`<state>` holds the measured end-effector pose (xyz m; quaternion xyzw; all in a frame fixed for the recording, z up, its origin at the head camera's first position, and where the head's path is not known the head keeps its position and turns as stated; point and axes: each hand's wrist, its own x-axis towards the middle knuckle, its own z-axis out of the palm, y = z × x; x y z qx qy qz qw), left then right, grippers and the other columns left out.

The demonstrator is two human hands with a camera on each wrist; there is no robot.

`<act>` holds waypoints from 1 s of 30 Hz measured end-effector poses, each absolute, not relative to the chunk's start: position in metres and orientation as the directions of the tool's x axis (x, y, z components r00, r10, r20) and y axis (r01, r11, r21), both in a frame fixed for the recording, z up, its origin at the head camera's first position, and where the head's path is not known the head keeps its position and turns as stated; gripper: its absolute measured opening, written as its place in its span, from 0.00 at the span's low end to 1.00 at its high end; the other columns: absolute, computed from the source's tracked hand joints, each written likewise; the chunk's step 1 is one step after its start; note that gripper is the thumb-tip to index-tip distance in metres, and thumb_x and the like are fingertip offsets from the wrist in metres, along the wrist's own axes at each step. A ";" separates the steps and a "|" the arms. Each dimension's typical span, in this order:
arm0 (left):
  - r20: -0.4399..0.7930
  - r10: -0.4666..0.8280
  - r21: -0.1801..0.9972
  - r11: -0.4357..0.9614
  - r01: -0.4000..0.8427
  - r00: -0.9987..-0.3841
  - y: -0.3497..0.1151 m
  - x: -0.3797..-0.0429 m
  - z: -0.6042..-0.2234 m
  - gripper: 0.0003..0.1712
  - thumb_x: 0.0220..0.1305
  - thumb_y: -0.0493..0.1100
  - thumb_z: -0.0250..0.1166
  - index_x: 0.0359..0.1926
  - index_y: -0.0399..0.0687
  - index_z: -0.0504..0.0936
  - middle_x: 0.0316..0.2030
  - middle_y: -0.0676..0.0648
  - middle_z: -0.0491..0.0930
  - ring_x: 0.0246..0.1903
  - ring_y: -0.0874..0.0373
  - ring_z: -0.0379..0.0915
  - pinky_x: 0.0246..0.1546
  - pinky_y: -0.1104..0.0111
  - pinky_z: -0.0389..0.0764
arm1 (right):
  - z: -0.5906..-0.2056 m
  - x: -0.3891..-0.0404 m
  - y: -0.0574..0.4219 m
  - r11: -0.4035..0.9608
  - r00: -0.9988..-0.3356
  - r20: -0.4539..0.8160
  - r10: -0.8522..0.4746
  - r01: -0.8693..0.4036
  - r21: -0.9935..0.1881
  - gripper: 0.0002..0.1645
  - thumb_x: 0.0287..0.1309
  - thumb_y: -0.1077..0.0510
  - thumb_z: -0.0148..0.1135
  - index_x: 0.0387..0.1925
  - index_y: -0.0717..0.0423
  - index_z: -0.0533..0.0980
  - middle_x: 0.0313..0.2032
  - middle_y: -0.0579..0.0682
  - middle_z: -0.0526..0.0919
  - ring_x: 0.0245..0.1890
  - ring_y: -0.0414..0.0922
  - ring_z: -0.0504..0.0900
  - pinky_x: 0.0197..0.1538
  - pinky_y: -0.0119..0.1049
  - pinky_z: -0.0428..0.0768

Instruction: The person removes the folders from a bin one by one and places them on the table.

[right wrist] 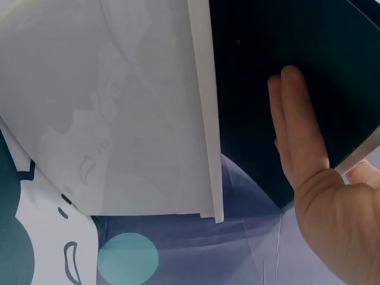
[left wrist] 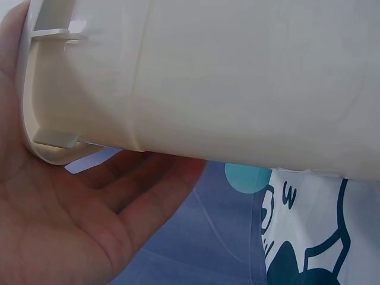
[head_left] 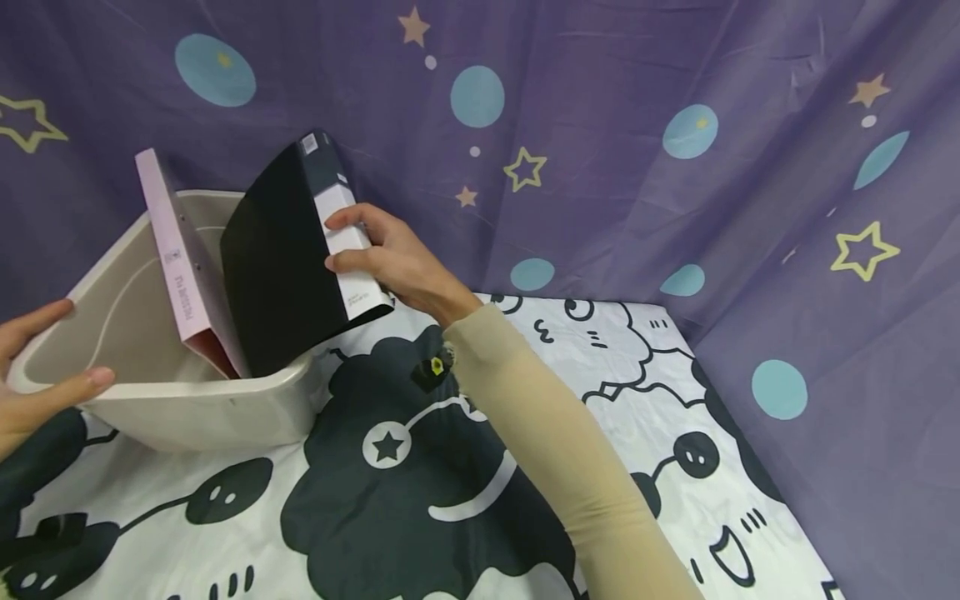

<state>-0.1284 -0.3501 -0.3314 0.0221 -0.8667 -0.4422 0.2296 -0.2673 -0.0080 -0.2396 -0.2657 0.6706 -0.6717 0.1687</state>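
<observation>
A cream plastic bin (head_left: 217,417) stands at the left in the head view. My left hand (head_left: 56,402) holds its left corner, thumb over the rim and fingers along the outer wall; the left wrist view shows that hand (left wrist: 71,225) against the bin's outside. Upright inside the bin leans a pink binder (head_left: 176,267), its spine towards me. A black binder (head_left: 273,267) with a white spine label is tilted over the bin's right side, its lower part at the rim. My right hand (head_left: 393,258) grips it at the spine, fingers (right wrist: 300,124) flat on a black cover.
Under the bin lies a white cloth (head_left: 615,350) printed with black cartoon figures. A purple curtain (head_left: 585,83) with stars and blue dots hangs close behind the bin and along the right side. A small black object (head_left: 431,372) sits by my right sleeve.
</observation>
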 end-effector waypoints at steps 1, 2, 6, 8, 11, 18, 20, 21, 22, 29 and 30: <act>0.380 -0.238 0.784 0.596 0.174 -0.894 -0.351 -0.129 -0.332 0.49 0.53 0.34 0.68 0.73 0.58 0.56 0.45 0.73 0.61 0.38 0.81 0.58 0.34 0.91 0.58 | -0.239 -0.267 -0.007 -0.054 -0.802 0.135 -0.582 -0.128 -0.990 0.24 0.52 0.72 0.62 0.52 0.57 0.71 0.35 0.55 0.76 0.27 0.49 0.78 0.30 0.39 0.80; 0.377 -0.237 0.782 0.599 0.171 -0.895 -0.351 -0.130 -0.333 0.49 0.54 0.34 0.68 0.73 0.58 0.56 0.47 0.72 0.61 0.39 0.81 0.58 0.34 0.91 0.58 | -0.239 -0.267 -0.006 -0.060 -0.802 0.139 -0.580 -0.129 -0.990 0.25 0.52 0.73 0.61 0.52 0.57 0.71 0.35 0.55 0.76 0.27 0.48 0.78 0.30 0.39 0.80; 0.365 -0.228 0.773 0.615 0.157 -0.903 -0.351 -0.132 -0.336 0.49 0.55 0.36 0.68 0.74 0.56 0.53 0.53 0.69 0.60 0.40 0.80 0.56 0.36 0.92 0.56 | -0.240 -0.268 -0.003 -0.065 -0.807 0.146 -0.572 -0.133 -0.989 0.26 0.52 0.73 0.61 0.53 0.58 0.71 0.36 0.56 0.75 0.28 0.48 0.78 0.30 0.39 0.80; 0.363 -0.224 0.765 0.626 0.152 -0.904 -0.351 -0.132 -0.337 0.49 0.55 0.37 0.68 0.74 0.57 0.53 0.54 0.69 0.59 0.40 0.80 0.55 0.36 0.92 0.55 | -0.239 -0.268 -0.001 -0.066 -0.810 0.151 -0.567 -0.138 -0.988 0.26 0.52 0.73 0.61 0.54 0.57 0.71 0.36 0.56 0.75 0.28 0.48 0.78 0.30 0.39 0.80; 0.365 -0.232 0.763 0.630 0.147 -0.901 -0.353 -0.134 -0.340 0.49 0.54 0.37 0.69 0.74 0.57 0.54 0.51 0.71 0.60 0.39 0.80 0.56 0.36 0.92 0.56 | -0.239 -0.267 0.002 -0.071 -0.812 0.157 -0.563 -0.141 -0.987 0.27 0.52 0.73 0.60 0.55 0.58 0.70 0.36 0.56 0.75 0.28 0.49 0.78 0.31 0.39 0.80; 0.379 -0.221 0.779 0.601 0.180 -0.899 -0.356 -0.137 -0.342 0.49 0.53 0.35 0.69 0.73 0.57 0.55 0.50 0.72 0.61 0.39 0.80 0.57 0.36 0.92 0.57 | -0.237 -0.266 0.007 -0.077 -0.822 0.152 -0.548 -0.132 -0.988 0.27 0.53 0.72 0.61 0.55 0.55 0.71 0.36 0.56 0.75 0.27 0.49 0.78 0.30 0.41 0.81; 0.386 -0.221 0.774 0.606 0.184 -0.896 -0.354 -0.136 -0.340 0.49 0.53 0.35 0.68 0.73 0.57 0.55 0.51 0.71 0.61 0.40 0.80 0.57 0.36 0.92 0.57 | -0.236 -0.266 0.008 -0.074 -0.824 0.154 -0.545 -0.136 -0.988 0.27 0.53 0.72 0.61 0.55 0.55 0.71 0.36 0.56 0.75 0.27 0.49 0.78 0.30 0.40 0.81; 0.389 -0.220 0.773 0.606 0.187 -0.894 -0.353 -0.136 -0.339 0.49 0.53 0.35 0.68 0.73 0.56 0.56 0.51 0.71 0.61 0.40 0.80 0.57 0.36 0.92 0.57 | -0.236 -0.265 0.008 -0.075 -0.825 0.155 -0.543 -0.136 -0.988 0.27 0.52 0.72 0.61 0.55 0.55 0.71 0.36 0.55 0.75 0.27 0.49 0.78 0.30 0.40 0.81; 0.388 -0.220 0.771 0.609 0.185 -0.895 -0.352 -0.136 -0.338 0.49 0.54 0.35 0.68 0.73 0.56 0.55 0.51 0.71 0.61 0.40 0.81 0.57 0.36 0.92 0.57 | -0.235 -0.265 0.009 -0.076 -0.825 0.157 -0.542 -0.138 -0.988 0.27 0.52 0.72 0.61 0.55 0.55 0.71 0.36 0.55 0.75 0.27 0.49 0.78 0.30 0.40 0.81; 0.423 -0.236 0.761 0.616 0.202 -0.875 -0.349 -0.135 -0.336 0.48 0.53 0.33 0.68 0.72 0.57 0.58 0.50 0.72 0.62 0.39 0.81 0.58 0.35 0.92 0.57 | -0.232 -0.264 0.011 -0.061 -0.835 0.174 -0.522 -0.166 -0.984 0.26 0.52 0.71 0.62 0.54 0.55 0.71 0.35 0.56 0.76 0.25 0.49 0.79 0.29 0.41 0.81; 0.435 -0.237 0.753 0.625 0.206 -0.869 -0.350 -0.135 -0.336 0.48 0.53 0.33 0.68 0.72 0.58 0.59 0.51 0.72 0.62 0.39 0.82 0.57 0.35 0.92 0.57 | -0.231 -0.264 0.011 -0.061 -0.836 0.175 -0.520 -0.169 -0.984 0.26 0.52 0.71 0.62 0.54 0.55 0.71 0.35 0.55 0.76 0.25 0.49 0.79 0.29 0.41 0.81</act>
